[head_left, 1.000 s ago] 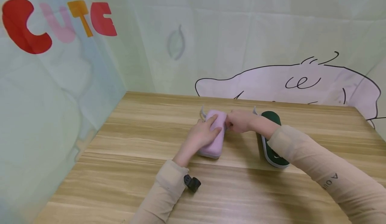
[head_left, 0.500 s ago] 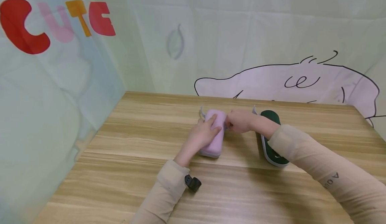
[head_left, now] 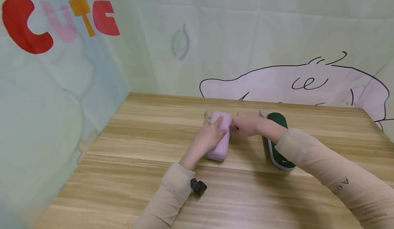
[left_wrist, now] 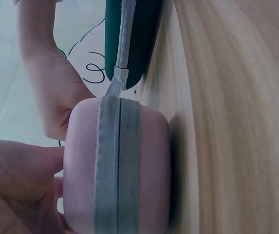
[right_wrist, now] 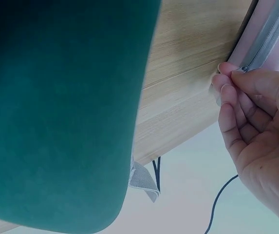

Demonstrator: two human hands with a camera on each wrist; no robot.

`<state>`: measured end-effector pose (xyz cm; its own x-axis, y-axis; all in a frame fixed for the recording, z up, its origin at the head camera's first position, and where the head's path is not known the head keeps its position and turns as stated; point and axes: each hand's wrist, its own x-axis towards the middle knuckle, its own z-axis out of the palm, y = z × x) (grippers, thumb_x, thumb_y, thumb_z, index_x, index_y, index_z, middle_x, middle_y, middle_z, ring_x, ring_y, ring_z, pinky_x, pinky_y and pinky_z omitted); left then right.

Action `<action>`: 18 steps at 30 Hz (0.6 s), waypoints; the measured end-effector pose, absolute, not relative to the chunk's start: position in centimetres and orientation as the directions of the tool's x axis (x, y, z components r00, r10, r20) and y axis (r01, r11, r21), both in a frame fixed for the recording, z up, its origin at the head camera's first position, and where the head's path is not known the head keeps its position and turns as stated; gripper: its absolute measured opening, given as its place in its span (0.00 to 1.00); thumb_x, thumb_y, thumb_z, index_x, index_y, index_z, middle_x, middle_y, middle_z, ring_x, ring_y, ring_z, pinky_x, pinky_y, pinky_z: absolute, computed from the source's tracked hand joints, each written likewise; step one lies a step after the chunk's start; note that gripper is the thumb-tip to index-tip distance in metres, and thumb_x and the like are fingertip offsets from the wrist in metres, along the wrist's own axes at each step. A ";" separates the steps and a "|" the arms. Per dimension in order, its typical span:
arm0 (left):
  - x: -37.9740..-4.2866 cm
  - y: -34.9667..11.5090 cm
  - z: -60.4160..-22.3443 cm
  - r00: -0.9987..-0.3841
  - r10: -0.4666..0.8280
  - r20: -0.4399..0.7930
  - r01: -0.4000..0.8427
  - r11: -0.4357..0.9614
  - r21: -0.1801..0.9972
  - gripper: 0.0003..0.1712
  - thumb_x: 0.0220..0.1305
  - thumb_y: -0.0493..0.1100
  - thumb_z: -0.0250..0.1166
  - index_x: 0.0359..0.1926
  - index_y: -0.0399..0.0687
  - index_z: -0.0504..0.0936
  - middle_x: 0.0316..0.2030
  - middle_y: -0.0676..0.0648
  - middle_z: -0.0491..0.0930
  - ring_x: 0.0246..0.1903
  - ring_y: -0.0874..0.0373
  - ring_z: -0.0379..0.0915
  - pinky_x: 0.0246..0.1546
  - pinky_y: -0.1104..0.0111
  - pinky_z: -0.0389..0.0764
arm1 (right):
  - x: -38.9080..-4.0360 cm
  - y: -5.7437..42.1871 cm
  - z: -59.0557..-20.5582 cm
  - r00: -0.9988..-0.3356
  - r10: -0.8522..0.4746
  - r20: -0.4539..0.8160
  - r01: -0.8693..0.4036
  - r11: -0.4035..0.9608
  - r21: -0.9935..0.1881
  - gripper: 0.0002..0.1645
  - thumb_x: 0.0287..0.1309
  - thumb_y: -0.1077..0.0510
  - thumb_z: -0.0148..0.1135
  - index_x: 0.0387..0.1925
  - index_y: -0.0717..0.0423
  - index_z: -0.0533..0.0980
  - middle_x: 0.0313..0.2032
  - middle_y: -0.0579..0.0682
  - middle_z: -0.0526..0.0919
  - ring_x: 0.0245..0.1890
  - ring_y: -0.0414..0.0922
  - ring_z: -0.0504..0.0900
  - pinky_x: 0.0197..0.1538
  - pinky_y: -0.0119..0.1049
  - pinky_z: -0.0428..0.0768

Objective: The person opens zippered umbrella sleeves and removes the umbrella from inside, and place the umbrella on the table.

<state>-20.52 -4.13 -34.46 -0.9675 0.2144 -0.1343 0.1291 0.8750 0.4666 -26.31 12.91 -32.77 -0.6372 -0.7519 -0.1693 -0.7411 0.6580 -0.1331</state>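
Observation:
A pink zippered case [head_left: 222, 145] lies on the wooden table with its lid up. My left hand [head_left: 205, 139] rests on it from the left, thumb and forefinger extended across the lid. At the case's right side, toward its far end, my right hand [head_left: 246, 124] pinches the small zipper pull [right_wrist: 245, 69] between thumb and forefinger. The grey zipper band [left_wrist: 117, 165] appears shut at the near end, in the left wrist view. Under my right forearm sits a dark green case [head_left: 278, 153] with a pale zipper edge, partly hidden by the sleeve.
The wooden table [head_left: 138, 147] meets a printed cloth backdrop [head_left: 231, 34] at the back and left. A grey fabric strap [head_left: 261, 113] sticks up from the green case's far end; a similar loop [head_left: 208, 113] is on the pink case. A black wrist mount [head_left: 198, 187] sits at my left cuff.

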 end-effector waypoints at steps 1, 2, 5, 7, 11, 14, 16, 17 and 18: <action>-20.5 -4.1 -34.5 -0.968 0.214 -0.134 0.130 0.877 0.463 0.34 0.72 0.59 0.47 0.74 0.58 0.55 0.69 0.28 0.59 0.60 0.32 0.67 0.56 0.44 0.72 | -26.3 12.9 -32.8 -0.638 -0.751 -0.171 -0.739 0.660 -0.137 0.10 0.54 0.68 0.59 0.20 0.55 0.78 0.19 0.45 0.77 0.20 0.38 0.68 0.27 0.28 0.68; -20.5 -4.1 -34.5 -0.968 0.214 -0.134 0.130 0.877 0.463 0.34 0.72 0.59 0.47 0.74 0.58 0.55 0.68 0.28 0.59 0.60 0.32 0.67 0.55 0.45 0.73 | -26.3 12.9 -32.8 -0.637 -0.752 -0.170 -0.740 0.658 -0.139 0.10 0.54 0.67 0.59 0.20 0.56 0.78 0.18 0.45 0.77 0.20 0.38 0.68 0.27 0.28 0.68; -20.6 -4.1 -34.5 -0.967 0.215 -0.134 0.131 0.878 0.461 0.34 0.72 0.59 0.47 0.74 0.58 0.55 0.68 0.28 0.59 0.60 0.32 0.68 0.55 0.45 0.73 | -26.2 12.9 -32.7 -0.637 -0.752 -0.172 -0.740 0.658 -0.138 0.10 0.54 0.67 0.59 0.20 0.56 0.78 0.19 0.45 0.77 0.20 0.37 0.68 0.27 0.28 0.69; -20.6 -4.1 -34.6 -0.967 0.214 -0.135 0.130 0.877 0.462 0.34 0.72 0.59 0.47 0.74 0.59 0.55 0.68 0.28 0.59 0.60 0.32 0.68 0.55 0.45 0.73 | -26.2 12.9 -32.7 -0.636 -0.753 -0.168 -0.742 0.657 -0.136 0.10 0.54 0.67 0.59 0.20 0.56 0.78 0.18 0.45 0.76 0.20 0.37 0.67 0.27 0.27 0.68; -20.6 -4.1 -34.6 -0.967 0.216 -0.138 0.130 0.877 0.462 0.34 0.72 0.59 0.47 0.74 0.59 0.54 0.69 0.28 0.58 0.60 0.32 0.67 0.56 0.44 0.72 | -26.1 12.9 -32.7 -0.633 -0.754 -0.173 -0.741 0.656 -0.145 0.11 0.54 0.68 0.58 0.18 0.56 0.77 0.17 0.44 0.74 0.19 0.37 0.66 0.26 0.27 0.65; -20.5 -4.2 -34.5 -0.966 0.218 -0.136 0.133 0.878 0.460 0.34 0.72 0.59 0.47 0.74 0.58 0.55 0.68 0.28 0.59 0.60 0.32 0.68 0.55 0.44 0.72 | -26.0 12.9 -32.7 -0.633 -0.752 -0.183 -0.737 0.658 -0.153 0.11 0.54 0.68 0.58 0.19 0.56 0.77 0.17 0.45 0.74 0.19 0.37 0.66 0.26 0.26 0.65; -20.5 -4.2 -34.4 -0.967 0.219 -0.134 0.135 0.878 0.459 0.34 0.72 0.59 0.47 0.74 0.58 0.55 0.68 0.28 0.59 0.60 0.32 0.68 0.55 0.44 0.73 | -26.0 12.8 -32.7 -0.634 -0.750 -0.188 -0.736 0.660 -0.152 0.11 0.55 0.68 0.58 0.20 0.56 0.77 0.18 0.45 0.74 0.20 0.37 0.66 0.26 0.26 0.66; -20.4 -4.2 -34.3 -0.967 0.219 -0.132 0.136 0.878 0.459 0.34 0.72 0.59 0.47 0.74 0.58 0.55 0.68 0.28 0.59 0.59 0.32 0.68 0.55 0.45 0.73 | -26.0 12.8 -32.6 -0.636 -0.748 -0.191 -0.734 0.662 -0.152 0.11 0.55 0.68 0.58 0.20 0.56 0.78 0.18 0.45 0.74 0.20 0.37 0.66 0.26 0.27 0.66; -20.4 -4.2 -34.3 -0.967 0.219 -0.131 0.136 0.878 0.460 0.34 0.72 0.59 0.47 0.74 0.58 0.55 0.68 0.27 0.60 0.59 0.32 0.69 0.54 0.45 0.73 | -26.0 12.8 -32.6 -0.637 -0.746 -0.193 -0.732 0.664 -0.149 0.10 0.55 0.68 0.58 0.20 0.56 0.78 0.18 0.45 0.75 0.20 0.37 0.66 0.26 0.27 0.66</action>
